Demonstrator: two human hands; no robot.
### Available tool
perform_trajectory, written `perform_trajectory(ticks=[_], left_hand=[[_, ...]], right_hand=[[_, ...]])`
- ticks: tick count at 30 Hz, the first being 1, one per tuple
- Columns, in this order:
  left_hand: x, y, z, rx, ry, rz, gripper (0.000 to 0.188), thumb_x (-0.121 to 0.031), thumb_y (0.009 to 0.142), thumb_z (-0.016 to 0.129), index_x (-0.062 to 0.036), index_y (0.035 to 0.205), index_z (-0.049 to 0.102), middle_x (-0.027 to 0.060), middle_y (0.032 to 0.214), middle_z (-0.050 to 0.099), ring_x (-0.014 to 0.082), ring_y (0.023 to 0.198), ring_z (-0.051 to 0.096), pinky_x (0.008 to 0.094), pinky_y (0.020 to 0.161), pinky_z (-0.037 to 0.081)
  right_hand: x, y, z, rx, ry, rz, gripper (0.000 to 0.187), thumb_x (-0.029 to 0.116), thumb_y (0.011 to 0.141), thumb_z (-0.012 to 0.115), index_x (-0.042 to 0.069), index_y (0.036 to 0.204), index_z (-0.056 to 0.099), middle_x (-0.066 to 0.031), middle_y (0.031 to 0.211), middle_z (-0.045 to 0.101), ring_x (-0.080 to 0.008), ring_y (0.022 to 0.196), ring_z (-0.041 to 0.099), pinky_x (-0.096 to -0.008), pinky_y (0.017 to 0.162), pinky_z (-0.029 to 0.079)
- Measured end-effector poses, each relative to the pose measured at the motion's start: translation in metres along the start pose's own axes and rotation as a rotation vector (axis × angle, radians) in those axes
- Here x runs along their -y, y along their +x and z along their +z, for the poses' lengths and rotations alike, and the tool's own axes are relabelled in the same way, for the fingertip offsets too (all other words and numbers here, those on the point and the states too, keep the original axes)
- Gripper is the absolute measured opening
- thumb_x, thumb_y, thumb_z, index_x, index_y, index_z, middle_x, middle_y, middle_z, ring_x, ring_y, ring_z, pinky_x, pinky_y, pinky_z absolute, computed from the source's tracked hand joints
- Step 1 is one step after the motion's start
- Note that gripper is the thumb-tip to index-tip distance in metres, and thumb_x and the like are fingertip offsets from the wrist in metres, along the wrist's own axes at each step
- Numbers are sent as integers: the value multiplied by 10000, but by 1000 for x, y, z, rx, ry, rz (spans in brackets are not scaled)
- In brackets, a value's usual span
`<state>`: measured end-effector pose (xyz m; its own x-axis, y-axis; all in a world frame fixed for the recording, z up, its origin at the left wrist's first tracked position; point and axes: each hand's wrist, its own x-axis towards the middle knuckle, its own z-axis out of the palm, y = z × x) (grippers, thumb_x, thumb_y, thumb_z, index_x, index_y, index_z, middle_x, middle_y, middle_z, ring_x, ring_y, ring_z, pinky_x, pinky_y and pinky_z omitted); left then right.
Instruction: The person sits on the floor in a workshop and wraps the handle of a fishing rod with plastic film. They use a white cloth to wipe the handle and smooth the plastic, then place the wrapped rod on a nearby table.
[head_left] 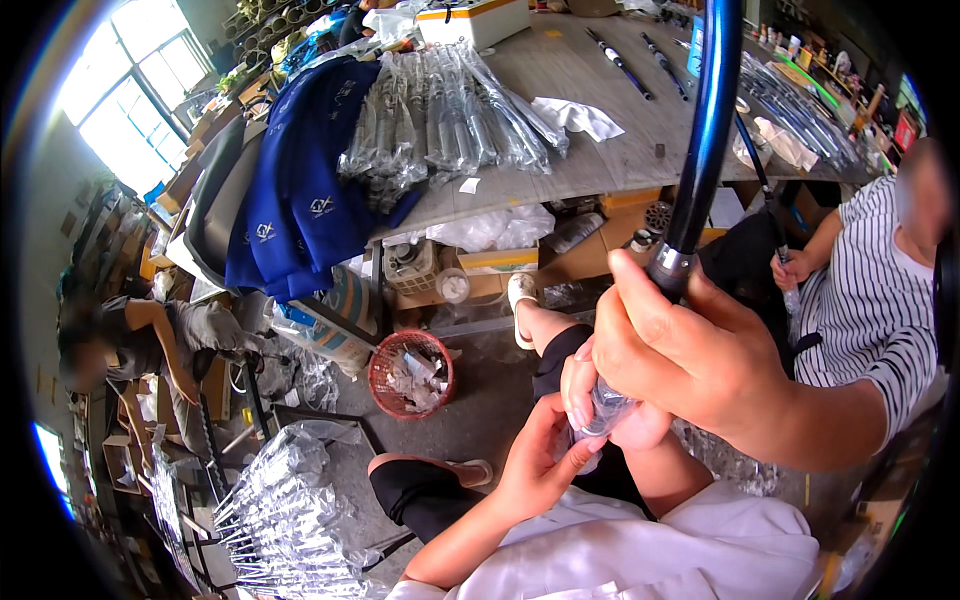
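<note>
My left hand (545, 465) is closed, thumb and fingers pinching a crumpled clear plastic wrap (605, 405). Curled round the same plastic from the other side is my right hand (640, 428), partly hidden behind a co-worker's large hand (690, 350). That hand comes in from the right below a striped sleeve (910, 390) and grips a shiny blue and black pole (705, 120), which looks like a fishing rod with a silver ring near its lower end. Whether the plastic wraps the rod's hidden end I cannot tell.
Ahead stands a grey worktable (570, 60) with plastic-wrapped rods (440, 120) and blue cloth sleeves (300, 180). A red waste basket (410, 375) sits on the floor. More wrapped rods (290, 510) lie at lower left. Another person (160, 340) bends at far left.
</note>
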<state>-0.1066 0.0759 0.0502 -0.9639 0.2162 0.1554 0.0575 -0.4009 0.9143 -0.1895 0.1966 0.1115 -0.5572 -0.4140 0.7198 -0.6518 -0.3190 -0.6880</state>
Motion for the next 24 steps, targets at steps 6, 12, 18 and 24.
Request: perform_trajectory(ticks=[6, 12, 18, 24], left_hand=[[0, -3, 0, -25, 13, -12, 323, -1, 865, 570, -3, 1141, 403, 73, 1070, 508, 134, 1011, 484, 277, 903, 379], [2, -4, -2, -31, 17, -6, 321, -4, 861, 577, -5, 1134, 407, 73, 1067, 508, 131, 1009, 484, 275, 902, 379], [1, -6, -3, -43, 35, 3, 325, -7, 861, 579, -4, 1138, 408, 72, 1066, 509, 131, 1007, 485, 274, 902, 380], [3, -9, -6, -57, 23, 9, 340, -1, 857, 584, -1, 1145, 403, 69, 1073, 505, 129, 1018, 479, 278, 912, 376]], right_hand=[[-2, 0, 0, 13, 7, 7, 318, 236, 823, 541, -20, 995, 461, -95, 742, 554, -179, 673, 540, -263, 626, 451], [-4, 0, 3, 20, 49, 6, 338, 257, 834, 523, -21, 1011, 450, -98, 725, 550, -178, 647, 535, -263, 604, 447], [-4, 2, 5, 35, 78, 7, 358, 278, 844, 506, -22, 1028, 440, -102, 709, 547, -176, 621, 529, -262, 583, 443], [-6, 4, 9, 31, 89, 12, 378, 299, 855, 489, -23, 1044, 429, -105, 692, 543, -175, 595, 524, -262, 562, 439]])
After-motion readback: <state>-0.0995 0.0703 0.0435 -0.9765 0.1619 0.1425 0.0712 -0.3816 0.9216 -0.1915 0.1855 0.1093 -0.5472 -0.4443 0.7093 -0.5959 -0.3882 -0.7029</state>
